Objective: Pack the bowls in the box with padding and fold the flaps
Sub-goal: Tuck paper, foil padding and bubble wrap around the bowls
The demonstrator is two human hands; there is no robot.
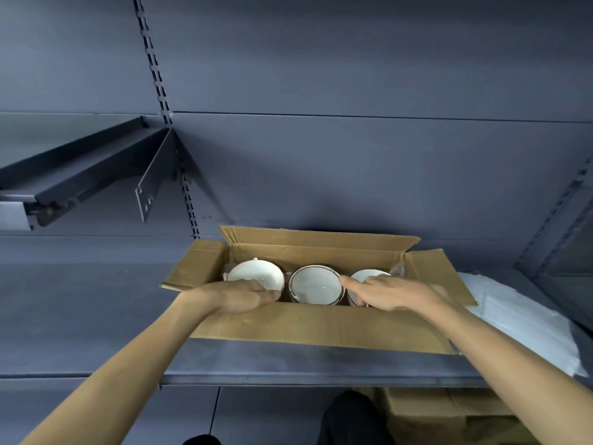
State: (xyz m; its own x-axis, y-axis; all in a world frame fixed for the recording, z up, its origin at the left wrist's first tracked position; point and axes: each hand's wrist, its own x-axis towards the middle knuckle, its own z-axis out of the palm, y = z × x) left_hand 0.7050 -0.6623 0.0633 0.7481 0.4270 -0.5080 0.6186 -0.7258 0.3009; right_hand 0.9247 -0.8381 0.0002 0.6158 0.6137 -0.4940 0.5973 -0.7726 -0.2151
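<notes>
Bowls in open cardboard box on shelf; both hands at the box, flaps unfolded.

Cardboard box [321, 326] sits on the grey metal shelf [96, 316], all four flaps standing or splayed outward; corrugated board, judged light, stiff along the panels, and best folded by the flap edges. White padding sheets [529, 329] lie just beside it to the right: soft, light. Three white glazed bowls stand in a row inside: left bowl [253, 273], middle bowl [316, 285], right bowl [365, 276]. Judged ceramic: rigid, fragile, slippery; take by the rim and wall, avoid rim-to-rim knocks. Left hand [237, 297] curls round the left bowl's near wall. Right hand [388, 292] rests fingers extended over the right bowl, forefinger toward the middle bowl's rim.
</notes>
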